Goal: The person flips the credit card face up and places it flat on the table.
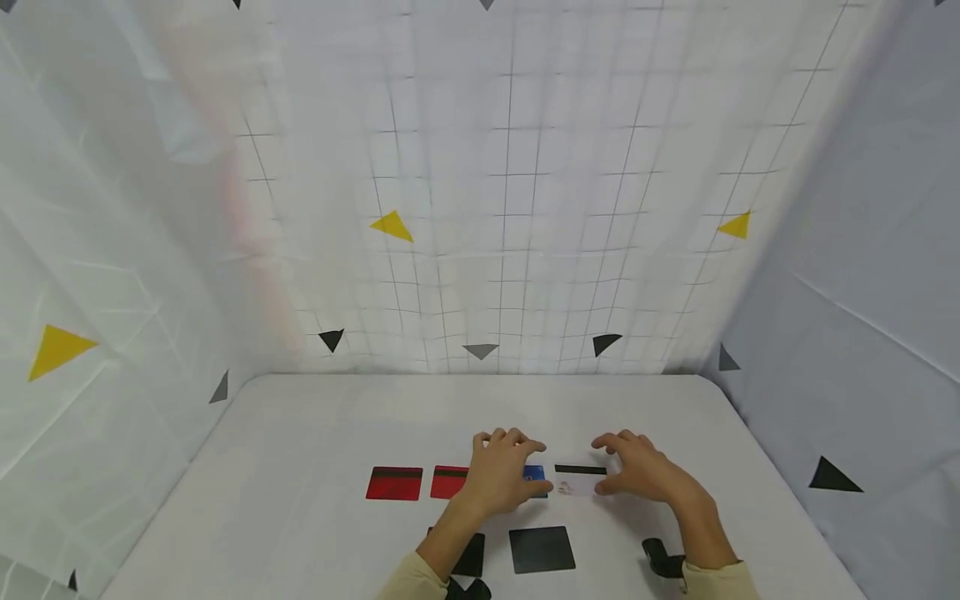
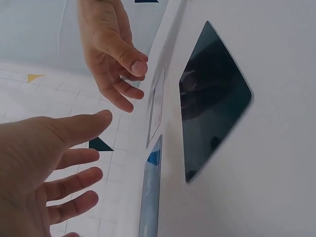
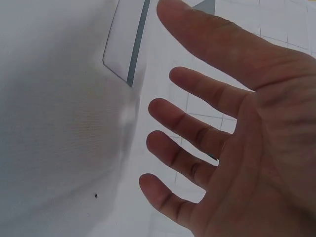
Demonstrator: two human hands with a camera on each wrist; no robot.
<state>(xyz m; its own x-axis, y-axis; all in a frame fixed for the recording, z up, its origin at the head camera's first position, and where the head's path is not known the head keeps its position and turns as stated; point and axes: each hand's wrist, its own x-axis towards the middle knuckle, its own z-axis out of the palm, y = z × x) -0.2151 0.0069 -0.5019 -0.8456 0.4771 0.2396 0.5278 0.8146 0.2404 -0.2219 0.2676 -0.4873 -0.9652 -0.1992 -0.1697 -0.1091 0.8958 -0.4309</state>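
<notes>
In the head view my left hand [image 1: 501, 475] hovers over a blue card [image 1: 535, 473], covering part of it, with fingers spread and nothing held. My right hand [image 1: 643, 468] is at the right end of a white card [image 1: 579, 485] with a black stripe, its thumb close to the edge. The right wrist view shows that palm empty, fingers loosely extended beside the striped white card [image 3: 123, 44]. Between both hands and the table, the left wrist view has a gap; there a glossy dark card [image 2: 212, 103] lies near the white and blue ones.
Two red cards [image 1: 394, 483] with dark stripes lie left of the left hand, one partly covered by it. Nearer me are a black card [image 1: 542, 550] and another dark card [image 1: 471, 557] behind the left forearm. White sheeting [image 1: 480, 250] surrounds the white table [image 1: 300, 467].
</notes>
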